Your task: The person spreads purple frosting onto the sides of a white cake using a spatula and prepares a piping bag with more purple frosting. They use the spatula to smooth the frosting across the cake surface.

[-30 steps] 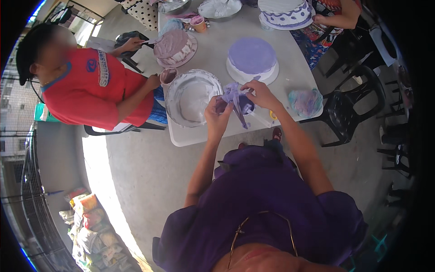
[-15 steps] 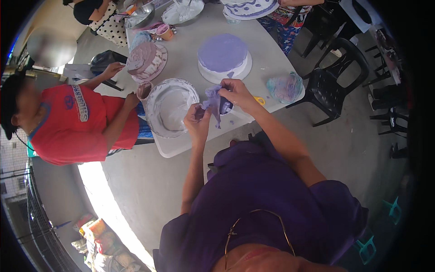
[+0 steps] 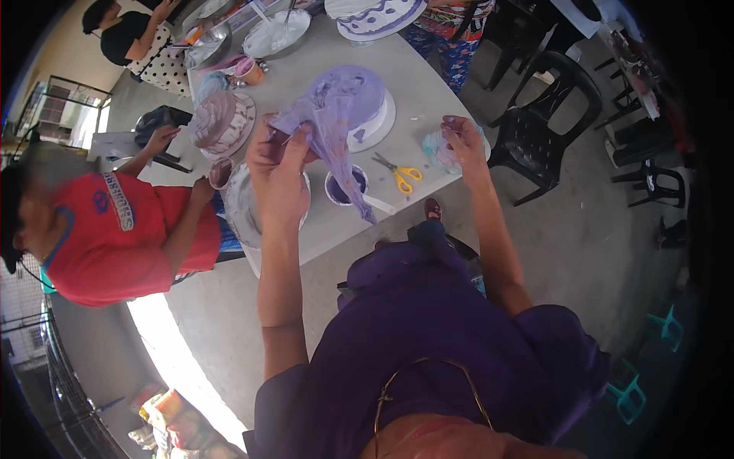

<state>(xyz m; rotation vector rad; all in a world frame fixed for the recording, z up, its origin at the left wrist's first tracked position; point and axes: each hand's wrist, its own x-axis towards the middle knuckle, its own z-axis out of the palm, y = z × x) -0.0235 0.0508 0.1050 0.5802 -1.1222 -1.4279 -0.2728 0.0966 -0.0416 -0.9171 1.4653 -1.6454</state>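
Two bare hands are raised before us over the pale table (image 3: pixel 306 243), well apart. At the left we see a co-worker in a red shirt (image 3: pixel 126 229), then a brownish-pink cake (image 3: pixel 220 121) and a white-smeared basin (image 3: pixel 238 205), partly hidden by our forearm.

Our left hand (image 3: pixel 281 157) stands upright on a nearly vertical forearm, thumb along its right side. Thumb and fingers close in a pinch on the upper part of a lilac-smeared plastic bag (image 3: pixel 335 141). The bag hangs above the table, its long axis slanting from upper left to lower right, the narrow end pointing down toward the table's near edge. From our view it overlaps the purple-topped cake (image 3: pixel 355 80) and the cup of purple (image 3: pixel 329 185).

Farther right lie yellow-handled scissors (image 3: pixel 404 177), blades toward the upper left. Our right hand (image 3: pixel 465 145) is lifted, its fingers curled and tips near one another; whether they hold anything, we cannot tell. Behind it sits a crumpled bluish plastic bag (image 3: pixel 437 151), then a black chair (image 3: pixel 544 126).
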